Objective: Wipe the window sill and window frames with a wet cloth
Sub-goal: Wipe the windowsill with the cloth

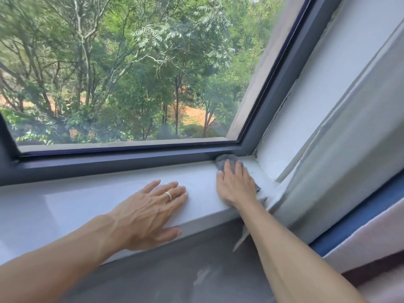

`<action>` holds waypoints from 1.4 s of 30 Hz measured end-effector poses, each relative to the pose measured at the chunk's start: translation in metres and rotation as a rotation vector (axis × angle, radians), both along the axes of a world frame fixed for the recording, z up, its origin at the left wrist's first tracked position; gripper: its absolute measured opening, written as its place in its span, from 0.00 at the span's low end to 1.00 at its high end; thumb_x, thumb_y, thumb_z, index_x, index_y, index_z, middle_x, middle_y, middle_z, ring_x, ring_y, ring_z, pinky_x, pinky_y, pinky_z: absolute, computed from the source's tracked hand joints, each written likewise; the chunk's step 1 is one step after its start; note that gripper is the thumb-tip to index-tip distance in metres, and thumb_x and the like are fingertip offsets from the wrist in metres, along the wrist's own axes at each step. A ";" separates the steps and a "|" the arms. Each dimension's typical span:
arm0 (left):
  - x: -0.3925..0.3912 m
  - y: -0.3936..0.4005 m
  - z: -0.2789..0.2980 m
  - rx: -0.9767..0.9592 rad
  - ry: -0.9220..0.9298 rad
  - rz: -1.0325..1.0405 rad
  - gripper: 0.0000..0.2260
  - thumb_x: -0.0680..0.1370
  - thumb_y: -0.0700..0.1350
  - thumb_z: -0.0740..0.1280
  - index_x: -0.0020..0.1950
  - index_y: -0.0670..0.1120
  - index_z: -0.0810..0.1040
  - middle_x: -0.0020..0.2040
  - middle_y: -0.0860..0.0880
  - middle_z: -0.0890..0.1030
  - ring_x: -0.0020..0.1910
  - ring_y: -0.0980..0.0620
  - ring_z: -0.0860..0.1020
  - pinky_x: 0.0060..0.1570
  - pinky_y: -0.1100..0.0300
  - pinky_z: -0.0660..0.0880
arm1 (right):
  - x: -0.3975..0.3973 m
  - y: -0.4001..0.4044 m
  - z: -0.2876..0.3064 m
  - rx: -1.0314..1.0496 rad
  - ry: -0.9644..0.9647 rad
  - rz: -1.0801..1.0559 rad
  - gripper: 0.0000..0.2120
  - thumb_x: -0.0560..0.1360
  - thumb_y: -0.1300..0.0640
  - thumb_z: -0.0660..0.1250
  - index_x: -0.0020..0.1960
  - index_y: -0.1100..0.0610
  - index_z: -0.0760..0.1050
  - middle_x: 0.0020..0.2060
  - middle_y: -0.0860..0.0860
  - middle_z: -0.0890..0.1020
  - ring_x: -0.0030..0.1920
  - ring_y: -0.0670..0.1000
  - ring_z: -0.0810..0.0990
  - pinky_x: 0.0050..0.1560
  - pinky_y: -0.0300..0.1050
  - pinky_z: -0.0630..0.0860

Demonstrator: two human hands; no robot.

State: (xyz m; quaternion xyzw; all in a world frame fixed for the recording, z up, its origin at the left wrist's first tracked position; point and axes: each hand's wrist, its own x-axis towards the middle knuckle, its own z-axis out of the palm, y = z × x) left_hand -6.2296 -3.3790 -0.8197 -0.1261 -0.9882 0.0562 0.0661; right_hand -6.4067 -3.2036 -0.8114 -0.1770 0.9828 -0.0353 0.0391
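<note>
- White and smooth, the window sill [76,200] runs across the view under the dark window frame [109,162], which edges a big pane [120,73] showing green trees outside.
- No containers show anywhere in the view.
- On the sill's middle stretch, the left hand [150,206] lies flat, palm down, its 4 fingers straight and slightly spread, pointing right toward the corner; the thumb hangs over the sill's front edge. It holds nothing. 1 silver ring [168,195] sits on a finger.
- Further right, the cloth [227,161] is grey and bunched, pushed into the far right corner where sill, dark frame and white side wall [306,106] meet. It touches the frame's lower rail.
- Over the cloth, the right hand [237,184] presses down with straight fingers laid on top of it, so most of the cloth is hidden beneath the palm; grey fabric shows past the fingertips and a small bit peeks out at the hand's right side.
- At the far right, a pale curtain [349,138] hangs beside the sill's end, with a blue strip [360,217] below it.
- Below the sill, the wall [175,270] is grey.
</note>
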 end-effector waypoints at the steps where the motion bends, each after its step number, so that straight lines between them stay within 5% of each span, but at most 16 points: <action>1: 0.002 0.000 0.000 0.016 -0.025 0.013 0.34 0.74 0.67 0.54 0.68 0.43 0.76 0.66 0.47 0.78 0.67 0.48 0.75 0.64 0.47 0.71 | 0.011 -0.010 0.000 0.000 0.000 0.076 0.27 0.83 0.46 0.42 0.81 0.53 0.46 0.80 0.56 0.48 0.79 0.56 0.47 0.77 0.54 0.47; 5: 0.010 0.000 0.005 0.122 -0.086 0.037 0.40 0.74 0.69 0.45 0.78 0.44 0.61 0.77 0.46 0.63 0.77 0.48 0.59 0.74 0.50 0.51 | 0.035 0.008 0.000 0.006 -0.058 0.330 0.26 0.84 0.45 0.44 0.81 0.48 0.47 0.80 0.49 0.47 0.79 0.50 0.46 0.77 0.48 0.45; 8: 0.018 -0.006 0.011 0.150 -0.114 0.049 0.43 0.71 0.69 0.37 0.80 0.47 0.53 0.80 0.48 0.54 0.79 0.51 0.50 0.75 0.54 0.43 | 0.012 0.023 -0.004 -0.029 0.005 0.061 0.26 0.83 0.45 0.43 0.81 0.47 0.48 0.80 0.51 0.49 0.79 0.51 0.48 0.78 0.51 0.48; 14: 0.023 -0.009 0.013 0.136 -0.116 0.051 0.43 0.69 0.67 0.33 0.80 0.49 0.51 0.80 0.49 0.51 0.79 0.51 0.47 0.76 0.53 0.46 | 0.090 -0.009 -0.026 -0.256 0.099 -0.057 0.26 0.83 0.47 0.46 0.80 0.50 0.51 0.80 0.52 0.49 0.79 0.55 0.45 0.77 0.53 0.43; 17: 0.024 -0.004 0.010 0.100 -0.142 0.020 0.40 0.71 0.66 0.35 0.79 0.49 0.50 0.80 0.49 0.52 0.79 0.50 0.47 0.76 0.52 0.46 | 0.080 -0.003 -0.030 -0.489 0.056 -0.353 0.27 0.84 0.50 0.47 0.81 0.55 0.48 0.80 0.53 0.44 0.78 0.59 0.39 0.77 0.55 0.42; 21: 0.024 -0.001 0.011 0.075 -0.141 0.017 0.31 0.80 0.63 0.48 0.79 0.48 0.52 0.80 0.49 0.53 0.79 0.49 0.48 0.76 0.51 0.48 | 0.068 -0.023 -0.013 -0.796 -0.003 -0.666 0.28 0.84 0.55 0.51 0.81 0.58 0.48 0.80 0.53 0.42 0.77 0.61 0.49 0.76 0.54 0.52; 25: 0.025 0.000 0.009 0.082 -0.123 0.011 0.30 0.79 0.62 0.47 0.78 0.49 0.55 0.79 0.49 0.55 0.79 0.49 0.51 0.75 0.51 0.51 | 0.122 -0.043 -0.029 -1.055 0.025 -0.496 0.28 0.84 0.58 0.51 0.80 0.59 0.45 0.79 0.52 0.37 0.78 0.54 0.45 0.74 0.44 0.50; 30: 0.030 -0.002 0.010 0.087 -0.135 0.029 0.30 0.81 0.61 0.53 0.79 0.49 0.51 0.80 0.50 0.52 0.79 0.50 0.47 0.77 0.52 0.48 | 0.092 -0.034 -0.020 -1.364 0.004 -0.825 0.29 0.83 0.57 0.49 0.80 0.54 0.42 0.79 0.58 0.48 0.76 0.57 0.57 0.74 0.52 0.57; 34: 0.034 -0.006 0.006 0.102 -0.145 0.054 0.31 0.81 0.61 0.52 0.80 0.49 0.48 0.80 0.50 0.50 0.79 0.51 0.45 0.77 0.52 0.47 | 0.127 -0.042 -0.035 -1.327 -0.074 -0.634 0.31 0.84 0.53 0.49 0.79 0.58 0.34 0.79 0.56 0.45 0.77 0.56 0.55 0.74 0.47 0.56; 37: 0.036 -0.010 0.004 0.099 -0.135 0.041 0.31 0.81 0.61 0.52 0.80 0.50 0.49 0.81 0.50 0.50 0.79 0.51 0.45 0.77 0.53 0.47 | 0.098 -0.027 -0.031 -1.207 -0.048 -0.729 0.31 0.84 0.53 0.49 0.79 0.61 0.36 0.79 0.61 0.46 0.77 0.59 0.54 0.74 0.50 0.56; 40: 0.040 -0.014 0.002 0.111 -0.127 0.059 0.31 0.81 0.62 0.51 0.80 0.50 0.49 0.81 0.50 0.50 0.79 0.51 0.45 0.77 0.53 0.47 | 0.090 -0.018 -0.023 -0.748 -0.080 -0.710 0.31 0.83 0.51 0.47 0.79 0.62 0.38 0.77 0.66 0.41 0.78 0.63 0.44 0.77 0.58 0.46; 42: 0.039 -0.014 0.003 0.111 -0.128 0.063 0.32 0.80 0.63 0.49 0.80 0.49 0.48 0.81 0.50 0.50 0.79 0.51 0.45 0.77 0.53 0.47 | 0.109 -0.024 -0.026 -0.380 0.061 -0.366 0.31 0.83 0.49 0.47 0.80 0.61 0.42 0.77 0.64 0.37 0.77 0.64 0.35 0.76 0.59 0.34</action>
